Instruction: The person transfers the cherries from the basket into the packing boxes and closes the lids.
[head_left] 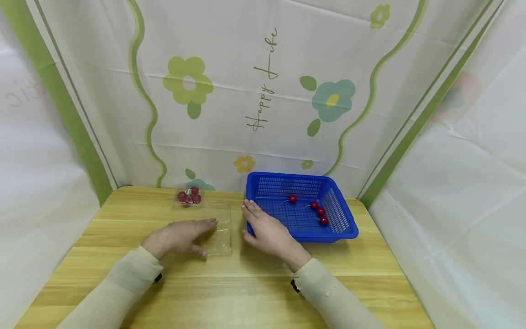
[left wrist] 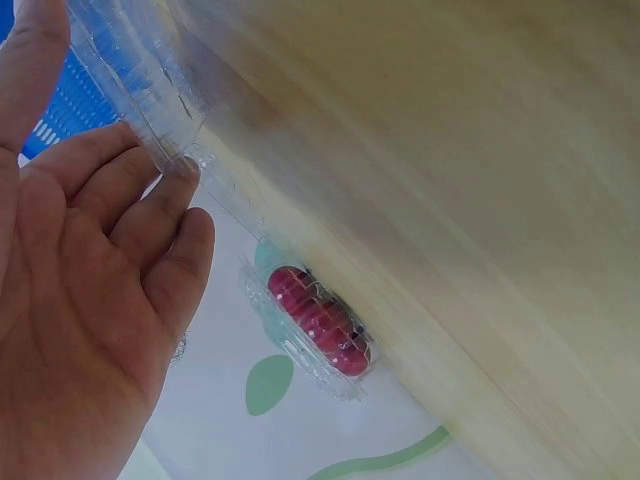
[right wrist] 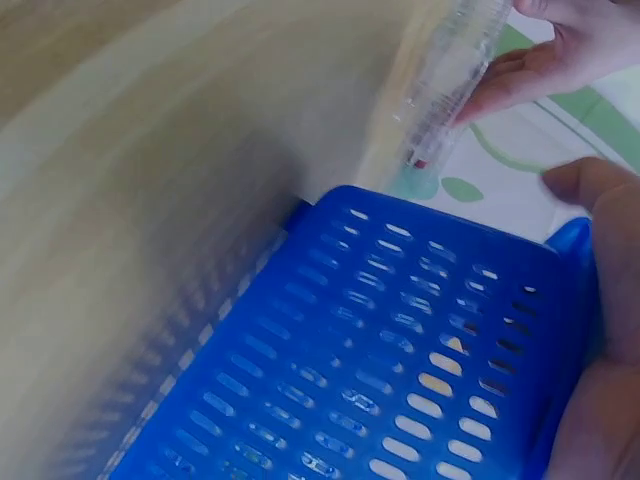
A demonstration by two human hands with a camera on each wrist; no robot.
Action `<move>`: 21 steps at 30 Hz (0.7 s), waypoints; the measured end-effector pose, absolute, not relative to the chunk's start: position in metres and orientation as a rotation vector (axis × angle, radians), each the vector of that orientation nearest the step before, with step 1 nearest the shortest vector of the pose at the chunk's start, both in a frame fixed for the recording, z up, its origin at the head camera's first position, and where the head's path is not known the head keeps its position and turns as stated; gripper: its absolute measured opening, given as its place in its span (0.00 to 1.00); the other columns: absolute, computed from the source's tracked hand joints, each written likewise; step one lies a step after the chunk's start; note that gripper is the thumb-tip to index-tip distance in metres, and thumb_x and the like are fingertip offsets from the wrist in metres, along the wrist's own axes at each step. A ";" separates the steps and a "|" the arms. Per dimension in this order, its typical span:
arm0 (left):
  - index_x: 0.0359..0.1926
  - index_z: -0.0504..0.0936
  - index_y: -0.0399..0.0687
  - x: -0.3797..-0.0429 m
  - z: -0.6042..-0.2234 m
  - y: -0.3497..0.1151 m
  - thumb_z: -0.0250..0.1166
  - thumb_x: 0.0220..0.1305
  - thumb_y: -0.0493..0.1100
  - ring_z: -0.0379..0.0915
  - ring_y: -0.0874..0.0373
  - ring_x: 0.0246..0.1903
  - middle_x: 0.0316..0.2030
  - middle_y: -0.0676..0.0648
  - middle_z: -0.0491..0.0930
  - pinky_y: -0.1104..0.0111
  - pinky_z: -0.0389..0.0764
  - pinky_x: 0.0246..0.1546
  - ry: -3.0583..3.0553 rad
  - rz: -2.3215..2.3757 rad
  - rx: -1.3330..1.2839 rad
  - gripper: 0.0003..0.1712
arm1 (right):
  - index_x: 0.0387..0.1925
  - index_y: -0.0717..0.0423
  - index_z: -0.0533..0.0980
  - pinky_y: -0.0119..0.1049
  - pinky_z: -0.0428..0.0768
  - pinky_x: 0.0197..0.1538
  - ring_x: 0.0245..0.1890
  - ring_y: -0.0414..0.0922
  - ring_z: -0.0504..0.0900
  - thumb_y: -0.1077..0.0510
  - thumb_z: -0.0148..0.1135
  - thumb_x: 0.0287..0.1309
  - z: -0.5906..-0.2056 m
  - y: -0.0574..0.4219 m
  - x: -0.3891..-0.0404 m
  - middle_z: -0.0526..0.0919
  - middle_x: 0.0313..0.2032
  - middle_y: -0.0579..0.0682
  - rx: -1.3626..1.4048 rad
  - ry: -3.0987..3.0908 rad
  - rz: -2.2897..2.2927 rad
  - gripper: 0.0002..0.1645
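Note:
My left hand (head_left: 181,235) reaches in from the left, fingers fairly straight, with its fingertips at the side of a clear plastic clamshell box (head_left: 222,233) that stands open on the table. In the left wrist view, its thumb is spread apart from the other fingers. My right hand (head_left: 269,230) rests against the left rim of a blue plastic basket (head_left: 302,237), fingers extended along that edge. Several red cherries (head_left: 321,211) with thin stems lie inside the basket, one of them (head_left: 292,198) apart from the others.
Behind the left hand sits a second clear box (head_left: 176,204), with several cherries (head_left: 189,195) inside. The wooden table (head_left: 255,297) ends at a white printed curtain (head_left: 230,114) at the back; more curtain hangs on both sides.

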State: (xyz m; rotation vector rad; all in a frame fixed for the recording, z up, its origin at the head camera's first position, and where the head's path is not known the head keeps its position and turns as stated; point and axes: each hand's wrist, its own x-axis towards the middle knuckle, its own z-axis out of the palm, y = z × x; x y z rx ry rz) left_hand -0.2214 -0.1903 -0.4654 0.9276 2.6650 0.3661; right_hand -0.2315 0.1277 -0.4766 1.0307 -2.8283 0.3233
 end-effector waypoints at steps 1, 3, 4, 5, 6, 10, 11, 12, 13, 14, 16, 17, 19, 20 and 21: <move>0.88 0.70 0.35 -0.221 -0.466 -0.190 0.84 0.71 0.59 0.72 0.27 0.84 0.88 0.31 0.69 0.34 0.75 0.86 2.666 0.364 0.930 0.58 | 0.92 0.61 0.65 0.56 0.75 0.91 0.95 0.58 0.63 0.44 0.68 0.86 -0.475 0.129 -0.231 0.63 0.93 0.60 1.033 -2.843 0.350 0.47; 0.89 0.69 0.35 -0.222 -0.467 -0.191 0.84 0.72 0.59 0.73 0.27 0.84 0.88 0.31 0.69 0.34 0.75 0.86 2.666 0.364 0.934 0.58 | 0.92 0.57 0.65 0.58 0.75 0.91 0.95 0.57 0.62 0.39 0.66 0.87 -0.472 0.133 -0.231 0.62 0.94 0.58 1.036 -2.866 0.411 0.47; 0.89 0.69 0.35 -0.222 -0.467 -0.191 0.84 0.72 0.59 0.72 0.27 0.84 0.88 0.31 0.69 0.34 0.75 0.86 2.666 0.364 0.935 0.58 | 0.92 0.55 0.65 0.58 0.75 0.91 0.95 0.57 0.62 0.37 0.65 0.88 -0.470 0.136 -0.232 0.62 0.94 0.57 1.034 -2.876 0.439 0.47; 0.89 0.69 0.35 -0.222 -0.467 -0.191 0.84 0.72 0.59 0.72 0.27 0.84 0.88 0.31 0.69 0.34 0.75 0.86 2.666 0.364 0.937 0.58 | 0.92 0.54 0.66 0.59 0.75 0.91 0.95 0.56 0.62 0.36 0.64 0.88 -0.468 0.139 -0.232 0.63 0.94 0.56 1.028 -2.882 0.467 0.46; 0.89 0.69 0.35 -0.222 -0.468 -0.191 0.83 0.72 0.59 0.72 0.27 0.84 0.88 0.31 0.69 0.34 0.75 0.86 2.665 0.366 0.938 0.58 | 0.92 0.52 0.66 0.59 0.76 0.90 0.95 0.56 0.63 0.34 0.63 0.89 -0.466 0.142 -0.232 0.63 0.94 0.55 1.017 -2.889 0.479 0.46; 0.89 0.68 0.35 -0.221 -0.468 -0.191 0.83 0.72 0.59 0.71 0.27 0.85 0.89 0.31 0.68 0.34 0.73 0.87 2.660 0.368 0.930 0.59 | 0.92 0.51 0.68 0.61 0.77 0.89 0.92 0.58 0.68 0.32 0.60 0.90 -0.462 0.158 -0.237 0.67 0.93 0.55 0.968 -2.886 0.470 0.45; 0.89 0.68 0.35 -0.221 -0.468 -0.191 0.83 0.72 0.59 0.71 0.27 0.85 0.89 0.31 0.67 0.34 0.73 0.87 2.659 0.367 0.927 0.59 | 0.92 0.51 0.68 0.61 0.78 0.89 0.92 0.58 0.69 0.33 0.60 0.90 -0.462 0.163 -0.239 0.67 0.92 0.55 0.953 -2.887 0.468 0.45; 0.90 0.68 0.35 -0.221 -0.468 -0.191 0.83 0.72 0.59 0.70 0.27 0.85 0.89 0.31 0.67 0.35 0.73 0.87 2.659 0.364 0.924 0.59 | 0.92 0.51 0.68 0.61 0.78 0.88 0.91 0.58 0.70 0.33 0.60 0.90 -0.461 0.168 -0.241 0.68 0.92 0.55 0.938 -2.888 0.462 0.44; 0.90 0.68 0.35 -0.221 -0.468 -0.191 0.83 0.72 0.59 0.70 0.27 0.85 0.89 0.31 0.67 0.35 0.73 0.87 2.659 0.361 0.923 0.59 | 0.91 0.51 0.68 0.62 0.78 0.88 0.91 0.59 0.71 0.34 0.61 0.90 -0.461 0.172 -0.242 0.68 0.92 0.56 0.923 -2.889 0.466 0.44; 0.90 0.68 0.35 -0.221 -0.468 -0.191 0.83 0.72 0.59 0.70 0.27 0.86 0.89 0.31 0.67 0.35 0.73 0.87 2.660 0.360 0.921 0.59 | 0.91 0.52 0.69 0.62 0.78 0.88 0.91 0.59 0.71 0.34 0.61 0.90 -0.461 0.177 -0.244 0.69 0.91 0.56 0.907 -2.891 0.470 0.43; 0.90 0.68 0.35 -0.221 -0.468 -0.191 0.83 0.72 0.59 0.70 0.27 0.85 0.89 0.31 0.67 0.35 0.74 0.87 2.661 0.356 0.920 0.59 | 0.90 0.53 0.70 0.64 0.80 0.87 0.89 0.60 0.73 0.37 0.63 0.90 -0.460 0.187 -0.247 0.70 0.91 0.57 0.875 -2.893 0.488 0.42; 0.90 0.68 0.35 -0.221 -0.468 -0.191 0.83 0.72 0.59 0.71 0.27 0.85 0.90 0.31 0.67 0.35 0.74 0.87 2.661 0.356 0.919 0.59 | 0.90 0.54 0.70 0.64 0.80 0.86 0.89 0.61 0.74 0.38 0.63 0.90 -0.460 0.192 -0.249 0.71 0.90 0.57 0.859 -2.894 0.489 0.41; 0.90 0.67 0.35 -0.221 -0.468 -0.191 0.83 0.72 0.59 0.70 0.27 0.86 0.90 0.31 0.67 0.35 0.74 0.87 2.660 0.359 0.916 0.59 | 0.90 0.54 0.71 0.64 0.81 0.85 0.87 0.61 0.76 0.41 0.64 0.90 -0.461 0.201 -0.253 0.73 0.89 0.58 0.818 -2.896 0.481 0.40; 0.90 0.67 0.36 -0.220 -0.467 -0.191 0.83 0.72 0.59 0.70 0.27 0.86 0.90 0.31 0.67 0.35 0.74 0.87 2.659 0.362 0.912 0.59 | 0.89 0.54 0.71 0.64 0.81 0.85 0.86 0.61 0.77 0.43 0.65 0.90 -0.461 0.206 -0.255 0.74 0.88 0.58 0.797 -2.898 0.480 0.39; 0.90 0.67 0.36 -0.220 -0.467 -0.191 0.83 0.72 0.59 0.70 0.27 0.86 0.90 0.31 0.67 0.35 0.74 0.87 2.659 0.364 0.910 0.59 | 0.89 0.55 0.71 0.64 0.81 0.85 0.86 0.61 0.78 0.44 0.65 0.90 -0.461 0.211 -0.257 0.75 0.87 0.59 0.777 -2.902 0.471 0.39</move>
